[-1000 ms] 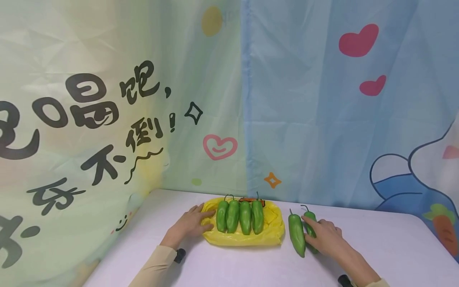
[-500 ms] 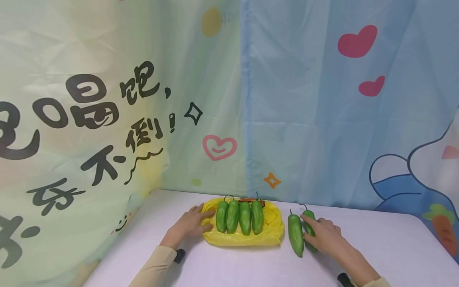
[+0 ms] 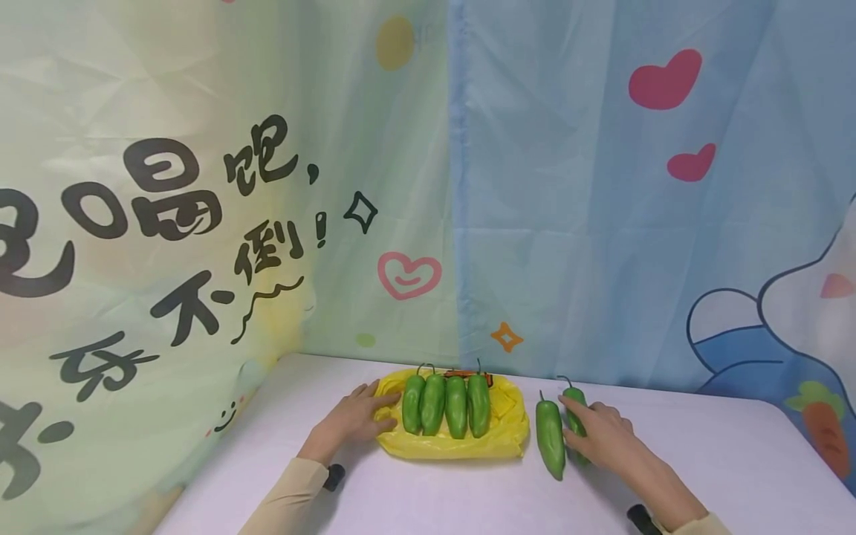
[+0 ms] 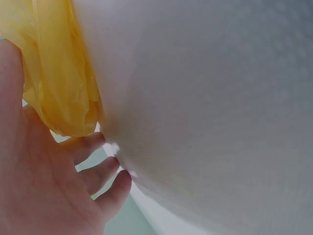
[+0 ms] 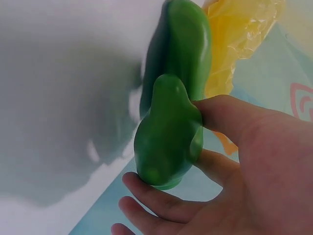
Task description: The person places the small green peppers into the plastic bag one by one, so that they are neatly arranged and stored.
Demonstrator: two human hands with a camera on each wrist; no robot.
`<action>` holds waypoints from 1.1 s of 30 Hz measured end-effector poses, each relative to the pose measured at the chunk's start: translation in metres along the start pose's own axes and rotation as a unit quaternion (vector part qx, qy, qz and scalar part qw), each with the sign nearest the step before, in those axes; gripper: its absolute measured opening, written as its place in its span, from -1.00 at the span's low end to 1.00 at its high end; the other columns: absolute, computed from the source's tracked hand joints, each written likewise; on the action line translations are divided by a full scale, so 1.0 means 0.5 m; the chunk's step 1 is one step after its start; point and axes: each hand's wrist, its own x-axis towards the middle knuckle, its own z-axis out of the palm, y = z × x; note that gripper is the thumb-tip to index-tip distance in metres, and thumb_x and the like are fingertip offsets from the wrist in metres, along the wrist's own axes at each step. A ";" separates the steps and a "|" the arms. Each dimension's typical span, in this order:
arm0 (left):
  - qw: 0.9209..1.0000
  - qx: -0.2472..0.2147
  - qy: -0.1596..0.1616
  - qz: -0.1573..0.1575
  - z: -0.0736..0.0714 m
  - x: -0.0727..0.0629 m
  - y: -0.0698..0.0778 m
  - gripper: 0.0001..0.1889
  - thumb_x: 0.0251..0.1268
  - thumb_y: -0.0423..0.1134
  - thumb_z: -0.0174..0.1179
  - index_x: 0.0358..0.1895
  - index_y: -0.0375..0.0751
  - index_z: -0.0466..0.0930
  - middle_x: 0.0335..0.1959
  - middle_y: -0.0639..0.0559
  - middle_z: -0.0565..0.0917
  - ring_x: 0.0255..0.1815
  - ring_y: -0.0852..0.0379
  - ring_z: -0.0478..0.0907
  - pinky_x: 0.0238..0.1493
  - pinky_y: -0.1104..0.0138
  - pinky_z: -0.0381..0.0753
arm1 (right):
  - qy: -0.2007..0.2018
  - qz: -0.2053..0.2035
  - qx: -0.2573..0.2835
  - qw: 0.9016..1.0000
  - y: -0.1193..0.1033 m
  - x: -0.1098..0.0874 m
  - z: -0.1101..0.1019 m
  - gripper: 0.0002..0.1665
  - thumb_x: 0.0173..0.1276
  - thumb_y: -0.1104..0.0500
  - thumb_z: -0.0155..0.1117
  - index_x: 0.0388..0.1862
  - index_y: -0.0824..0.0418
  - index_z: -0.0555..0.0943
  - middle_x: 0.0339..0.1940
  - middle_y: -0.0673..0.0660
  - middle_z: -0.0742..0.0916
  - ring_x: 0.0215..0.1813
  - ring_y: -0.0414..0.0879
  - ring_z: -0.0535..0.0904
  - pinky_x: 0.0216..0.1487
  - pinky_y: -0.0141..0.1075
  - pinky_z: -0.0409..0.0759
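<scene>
My right hand [image 3: 605,438] grips a green pepper [image 5: 168,134] between thumb and fingers, right of the yellow bag. Close on its left lies another green pepper [image 3: 550,437], stem pointing away from me; the right wrist view has this second pepper [image 5: 190,44] just beyond the held one. Several more green peppers [image 3: 446,405] lie side by side on the yellow plastic bag [image 3: 461,448]. At the bag's left edge, my left hand [image 3: 351,420] rests with spread fingers. The left wrist view shows a fold of the bag [image 4: 61,73] against the thumb and index finger.
A white tabletop [image 3: 428,498] carries everything. Printed curtains [image 3: 535,186] hang close behind its far edge and along the left side. An orange-and-black printed patch [image 3: 468,374] shows at the bag's back edge.
The pepper in my right hand has shifted slightly away from me and left. Its neighbour has swung a little left at its near end. My left hand stays in place.
</scene>
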 end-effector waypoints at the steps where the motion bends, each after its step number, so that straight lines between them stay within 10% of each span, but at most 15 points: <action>1: 1.000 0.000 0.000 0.000 0.001 0.000 0.000 -0.42 0.40 0.13 0.14 0.45 0.13 0.42 0.59 -0.30 0.16 0.58 -0.40 0.08 0.53 -0.27 0.13 | 0.000 0.001 0.000 1.000 -0.001 0.001 -0.002 -0.28 0.33 0.04 0.32 0.43 0.21 0.43 -0.04 0.44 0.64 -0.09 0.20 0.57 -0.17 0.18 0.60; 33: 1.000 0.003 0.005 0.011 0.003 0.000 -0.003 -0.42 0.40 0.12 0.14 0.45 0.12 0.42 0.58 -0.33 0.17 0.57 -0.42 0.09 0.52 -0.27 0.16 | 0.002 -0.014 0.020 1.000 -0.056 0.009 -0.019 -0.31 0.37 0.04 0.29 0.45 0.17 0.43 0.04 0.41 0.66 -0.04 0.19 0.56 -0.08 0.19 0.54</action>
